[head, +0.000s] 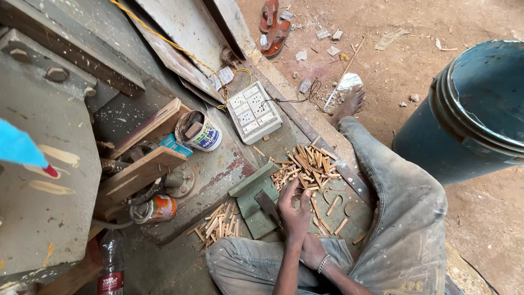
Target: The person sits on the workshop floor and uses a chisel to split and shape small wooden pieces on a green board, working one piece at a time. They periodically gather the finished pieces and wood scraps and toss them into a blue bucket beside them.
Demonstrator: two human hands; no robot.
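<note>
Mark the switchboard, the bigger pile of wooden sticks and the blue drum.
switchboard [254, 112], head view, middle of its white face.
bigger pile of wooden sticks [309, 166], head view, centre of the heap.
blue drum [436, 147], head view, its outer side wall.

A flat metal blade with a broad, dull grey face lies tilted across the green-painted wooden blocks, its lower end hidden under a hand. Short pale wooden sticks lie heaped just beyond (many crossing one another), with a smaller scatter beside the blocks.
</note>
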